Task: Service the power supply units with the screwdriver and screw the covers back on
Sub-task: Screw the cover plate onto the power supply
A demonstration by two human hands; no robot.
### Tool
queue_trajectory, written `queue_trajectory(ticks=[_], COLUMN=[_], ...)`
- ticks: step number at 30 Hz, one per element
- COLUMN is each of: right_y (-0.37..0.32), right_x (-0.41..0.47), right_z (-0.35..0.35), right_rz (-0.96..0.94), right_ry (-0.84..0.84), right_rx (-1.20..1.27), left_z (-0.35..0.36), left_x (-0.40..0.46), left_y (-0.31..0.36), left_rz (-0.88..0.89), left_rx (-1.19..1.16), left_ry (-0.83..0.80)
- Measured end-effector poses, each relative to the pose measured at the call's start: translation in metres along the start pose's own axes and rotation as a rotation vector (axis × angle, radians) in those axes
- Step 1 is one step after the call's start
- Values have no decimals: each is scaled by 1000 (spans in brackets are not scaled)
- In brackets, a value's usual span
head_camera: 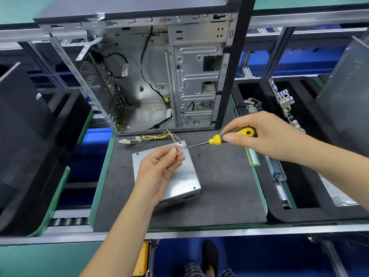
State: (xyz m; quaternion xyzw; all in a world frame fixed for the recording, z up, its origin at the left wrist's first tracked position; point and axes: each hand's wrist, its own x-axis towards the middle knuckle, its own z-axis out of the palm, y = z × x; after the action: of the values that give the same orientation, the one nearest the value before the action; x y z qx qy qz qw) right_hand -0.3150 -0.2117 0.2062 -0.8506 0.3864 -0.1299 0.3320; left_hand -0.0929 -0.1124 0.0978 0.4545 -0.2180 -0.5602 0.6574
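Fingertips of left hand (pixel 159 168) pinch screwdriver (pixel 215 141) tip, perhaps a hidden screw; right hand (pixel 265 134) grips handle.

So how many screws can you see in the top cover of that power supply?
2 on the power supply cover: one at its far left corner, one at its near right corner. The left hand covers part of the cover, so others may be hidden.

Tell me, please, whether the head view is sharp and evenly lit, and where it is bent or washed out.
In the head view, wide-angle distortion bows the conveyor rails and leans the computer case; bright glare washes out the case floor; the power supply, screwdriver and both hands are reasonably sharp; the edges look softer.
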Motion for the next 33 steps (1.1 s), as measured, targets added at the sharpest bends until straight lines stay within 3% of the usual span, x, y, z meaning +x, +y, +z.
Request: queue_trajectory(ticks=[7, 18, 23, 28, 33], right_y=[-13, -24, -23, -25, -26], right_x=[3, 13, 10, 6, 9], right_z=[-4, -19, -26, -14, 1], right_rz=[78, 63, 18, -121, -282], right_ry=[-77, -131, -220, -302, -257], right_rx=[-1, -67, -139, -405, -664], left_z=[-5, -8, -27, -25, -16], left_x=[-2, -6, -11, -14, -15], left_y=[0, 0, 1, -14, -23], left_rz=[238, 187, 210, 325, 370], left_rx=[172, 121, 549, 1132, 1261], left_ry=[-38, -158, -223, -389, -363])
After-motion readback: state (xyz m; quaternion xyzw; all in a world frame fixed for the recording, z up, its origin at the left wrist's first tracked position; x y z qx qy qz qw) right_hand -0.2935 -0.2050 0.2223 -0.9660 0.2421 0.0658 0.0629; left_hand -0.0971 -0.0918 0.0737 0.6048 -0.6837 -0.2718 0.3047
